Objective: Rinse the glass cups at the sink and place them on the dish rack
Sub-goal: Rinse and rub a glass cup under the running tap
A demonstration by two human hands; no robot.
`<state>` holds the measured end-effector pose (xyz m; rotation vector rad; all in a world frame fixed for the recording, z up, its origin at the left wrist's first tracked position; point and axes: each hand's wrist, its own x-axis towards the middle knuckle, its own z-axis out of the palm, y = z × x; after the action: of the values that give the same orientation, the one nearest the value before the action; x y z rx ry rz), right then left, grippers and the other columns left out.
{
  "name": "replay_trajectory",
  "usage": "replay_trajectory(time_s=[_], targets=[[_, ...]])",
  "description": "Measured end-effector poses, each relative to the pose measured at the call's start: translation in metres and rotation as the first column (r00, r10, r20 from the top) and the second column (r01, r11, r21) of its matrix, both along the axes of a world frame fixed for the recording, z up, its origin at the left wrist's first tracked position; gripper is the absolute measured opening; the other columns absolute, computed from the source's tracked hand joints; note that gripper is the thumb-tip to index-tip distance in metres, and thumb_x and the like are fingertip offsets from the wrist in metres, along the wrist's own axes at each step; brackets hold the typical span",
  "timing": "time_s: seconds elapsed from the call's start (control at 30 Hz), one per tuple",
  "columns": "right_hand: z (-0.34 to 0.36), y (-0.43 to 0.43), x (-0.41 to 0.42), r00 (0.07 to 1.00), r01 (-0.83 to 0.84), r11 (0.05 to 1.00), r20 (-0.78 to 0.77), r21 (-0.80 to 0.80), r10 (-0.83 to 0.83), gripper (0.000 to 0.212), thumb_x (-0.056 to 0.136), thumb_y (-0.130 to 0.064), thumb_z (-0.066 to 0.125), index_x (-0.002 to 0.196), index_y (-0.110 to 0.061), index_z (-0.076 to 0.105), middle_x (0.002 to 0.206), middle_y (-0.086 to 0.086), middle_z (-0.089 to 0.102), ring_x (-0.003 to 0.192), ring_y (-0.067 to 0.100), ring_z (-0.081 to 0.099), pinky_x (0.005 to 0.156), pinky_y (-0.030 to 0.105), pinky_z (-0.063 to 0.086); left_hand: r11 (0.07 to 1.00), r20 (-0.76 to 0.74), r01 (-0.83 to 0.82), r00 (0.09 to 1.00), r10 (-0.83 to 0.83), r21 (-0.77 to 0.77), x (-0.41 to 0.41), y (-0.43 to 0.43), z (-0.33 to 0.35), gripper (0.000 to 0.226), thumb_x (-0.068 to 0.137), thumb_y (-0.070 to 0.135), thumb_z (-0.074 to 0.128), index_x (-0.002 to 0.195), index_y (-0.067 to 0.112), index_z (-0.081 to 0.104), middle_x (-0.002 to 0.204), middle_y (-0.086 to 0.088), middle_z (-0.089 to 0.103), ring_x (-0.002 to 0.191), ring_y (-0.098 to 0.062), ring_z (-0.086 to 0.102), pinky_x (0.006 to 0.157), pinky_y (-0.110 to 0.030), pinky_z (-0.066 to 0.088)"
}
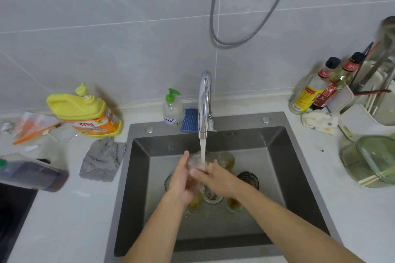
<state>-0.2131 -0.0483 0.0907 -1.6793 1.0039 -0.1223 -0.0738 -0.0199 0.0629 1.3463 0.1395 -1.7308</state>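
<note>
A clear glass cup is held under the running water from the chrome faucet over the steel sink. My left hand grips its left side and my right hand wraps its right side, fingers over the rim. Several other glass cups stand in the basin: one behind, a ribbed dark one to the right, one with brownish residue near the drain and a yellowish one under my left wrist. The dish rack stands at the far right.
A yellow detergent jug, a grey cloth and a dark bottle lie left of the sink. A soap pump and blue sponge sit behind it. Sauce bottles, a rag and a green glass bowl are on the right.
</note>
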Motion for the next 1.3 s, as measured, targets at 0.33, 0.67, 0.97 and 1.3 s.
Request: replay_trajectory(time_s=[0.33,0.67,0.97,1.3], targets=[[0.008,-0.012,0.004,0.990,0.099,0.988,0.090,0.118,-0.110,0.025,0.104,-0.034,0.059,0.092,-0.020,0.076,0.089,-0.007,0.076,0.088,0.001,0.070,0.110,0.046,0.049,0.997,0.000,-0.065,0.998,0.065,-0.036,0.000,-0.005,0.004,0.052,0.091,0.048,0.075,0.121,0.005,0.076,0.103,-0.018,0.080,0.085,-0.027,0.080,0.072,-0.040,0.064],[0.003,0.001,-0.009,0.999,0.036,0.998,0.037,0.059,-0.039,0.025,0.107,-0.034,0.055,0.098,-0.022,0.076,0.077,-0.022,0.073,0.073,-0.010,0.066,0.083,0.019,0.051,0.998,0.093,0.017,0.996,-0.012,-0.058,-0.001,0.009,-0.002,0.062,0.087,0.053,0.076,0.127,0.005,0.072,0.108,-0.018,0.079,0.096,-0.027,0.079,0.092,-0.043,0.059],[-0.002,0.004,-0.015,1.000,-0.021,1.000,-0.013,0.018,0.021,0.022,0.106,-0.035,0.055,0.091,-0.038,0.069,0.079,-0.030,0.071,0.073,-0.009,0.064,0.085,0.022,0.051,0.999,0.080,0.039,0.996,-0.037,-0.024,-0.001,0.012,0.004,0.072,0.089,0.063,0.065,0.128,0.002,0.071,0.119,-0.022,0.076,0.096,-0.030,0.076,0.088,-0.042,0.062],[-0.004,0.003,-0.018,0.993,-0.101,0.994,-0.059,-0.043,0.098,0.020,0.106,-0.033,0.056,0.115,-0.043,0.070,0.112,-0.026,0.072,0.111,-0.010,0.063,0.125,0.051,0.026,0.998,0.085,0.043,0.996,-0.039,-0.047,-0.004,0.016,0.010,0.062,0.093,0.056,0.068,0.123,0.002,0.071,0.115,-0.026,0.076,0.105,-0.032,0.074,0.098,-0.046,0.059]])
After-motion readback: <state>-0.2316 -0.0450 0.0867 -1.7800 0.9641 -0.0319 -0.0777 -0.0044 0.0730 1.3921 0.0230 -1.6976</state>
